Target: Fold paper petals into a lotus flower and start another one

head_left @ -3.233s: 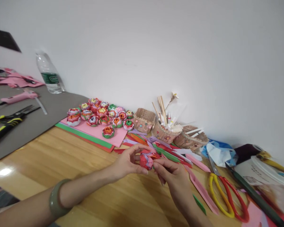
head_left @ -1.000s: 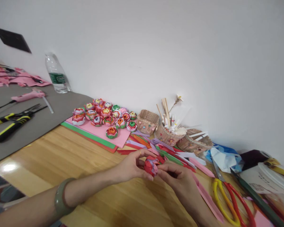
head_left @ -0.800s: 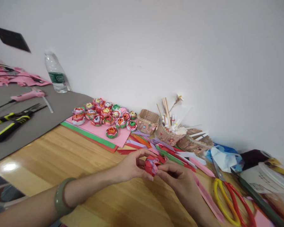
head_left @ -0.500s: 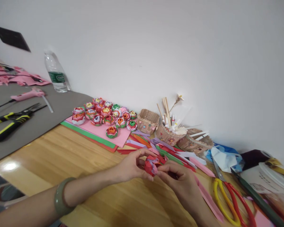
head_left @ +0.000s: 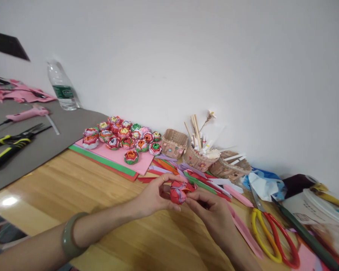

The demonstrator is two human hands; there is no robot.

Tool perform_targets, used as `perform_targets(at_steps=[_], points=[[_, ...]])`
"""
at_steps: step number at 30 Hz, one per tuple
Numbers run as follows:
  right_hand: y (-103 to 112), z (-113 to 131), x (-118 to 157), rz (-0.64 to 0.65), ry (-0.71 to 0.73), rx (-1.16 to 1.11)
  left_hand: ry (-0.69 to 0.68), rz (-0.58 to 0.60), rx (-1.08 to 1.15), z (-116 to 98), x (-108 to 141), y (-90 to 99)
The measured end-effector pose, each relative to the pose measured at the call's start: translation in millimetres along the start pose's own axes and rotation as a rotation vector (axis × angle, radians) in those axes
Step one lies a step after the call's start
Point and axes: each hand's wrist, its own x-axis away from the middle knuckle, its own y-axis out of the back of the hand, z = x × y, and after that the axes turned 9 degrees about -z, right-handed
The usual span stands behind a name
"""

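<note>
Between my two hands, above the wooden table, is a red and purple folded paper flower (head_left: 177, 194). My left hand (head_left: 155, 197) curves around its left side, with thumb below and forefinger above. From the right, my right hand (head_left: 210, 209) pinches the flower's edge between thumb and fingertips; some of those fingers are hidden. Colored paper strips (head_left: 203, 182) in red, green, purple and pink lie just behind the hands. Several finished paper flowers (head_left: 131, 157) stand farther back on a stack of colored paper sheets (head_left: 144, 162).
Woven baskets (head_left: 174, 143) line the wall, one with wooden sticks (head_left: 196, 130). Scissors (head_left: 271, 233) with yellow and red handles lie at right, beside a lidded white tub (head_left: 307, 209). On the grey mat at left are pliers (head_left: 14, 146), a pink glue gun (head_left: 28, 113) and a water bottle (head_left: 62, 88).
The whole scene has shifted slightly left in view as the camera moved. Both hands still hold the paper flower, which appears turned a little.
</note>
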Motion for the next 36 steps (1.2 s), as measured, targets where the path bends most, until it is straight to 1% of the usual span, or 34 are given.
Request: perform_targets(at_steps=[6,15,17,22,26,30,36], points=[[-1.5,0.7,0.0,0.006,0.004,-0.008,-0.009,-0.013,-0.006,-0.1,0.2,-1.3],[-3.2,-0.6,0.4,-0.017,-0.018,-0.060,0.005,0.033,-0.002,0.5,1.0,-0.9],[-3.9,-1.5,0.3,-0.035,0.013,-0.040,-0.002,0.022,-0.011,0.9,0.4,-0.4],[-3.2,-0.7,1.7,-0.064,0.159,0.047,-0.020,-0.018,-0.030,2.9,-1.8,1.6],[-1.9,2.0,2.8,-0.074,0.189,0.064,-0.043,-0.014,-0.041,3.8,-2.0,2.7],[-3.4,0.7,3.2,-0.113,0.116,0.004,-0.036,0.016,-0.075,2.8,-0.6,2.7],[-7.0,0.7,2.9,-0.084,-0.046,-0.144,-0.018,0.029,-0.124,1.8,1.2,2.7]])
